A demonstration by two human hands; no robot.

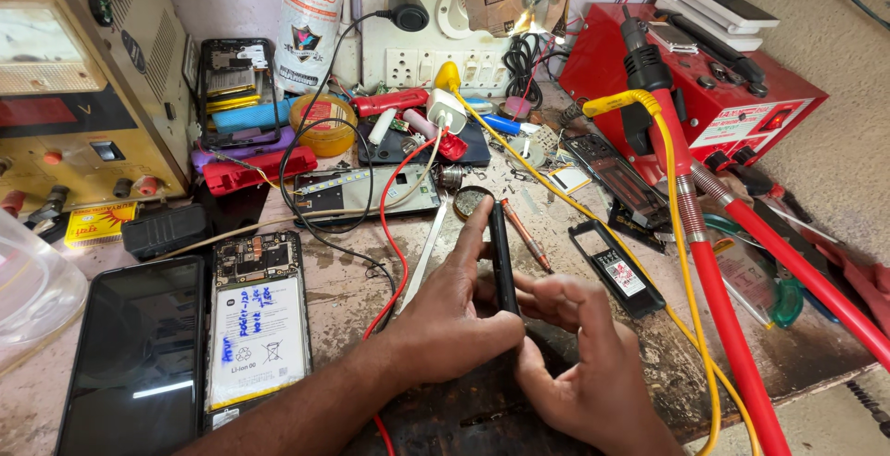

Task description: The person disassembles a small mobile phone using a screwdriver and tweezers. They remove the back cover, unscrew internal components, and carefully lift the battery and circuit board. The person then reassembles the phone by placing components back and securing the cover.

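1. Head view looked down on a crowded repair bench (352,275), scarred and littered with small parts.
2. Both hands met near the bench's front edge around a thin black phone (502,257) held on its edge, its long side running away from the person.
3. Left hand (451,317) was clamped on the phone's left face, the thumb pressing low on it and the forefinger stretched up along its side toward the far end.
4. Right hand (589,363) closed on the near end of the phone from the right, fingers curled against it; whether a fingernail was under an edge was probably too small to tell.
5. Just beyond the phone's far end sat a small round tin (470,201), and a copper-coloured pen-like tool (526,234) lay just to its right.
6. A flat black battery (616,268) lay on the bench to the right of the hands, apart from them.
7. To the left lay an opened phone (257,322) showing its white battery and circuit board, with a dark-screened phone (134,359) beside it.
8. A red wire (394,243) ran across the bench, passing under the left forearm.
9. On the right, a red hose (732,345) and a yellow cable (691,289) came down from a red machine (705,85).
10. A beige power supply (83,76) stood at the far left.
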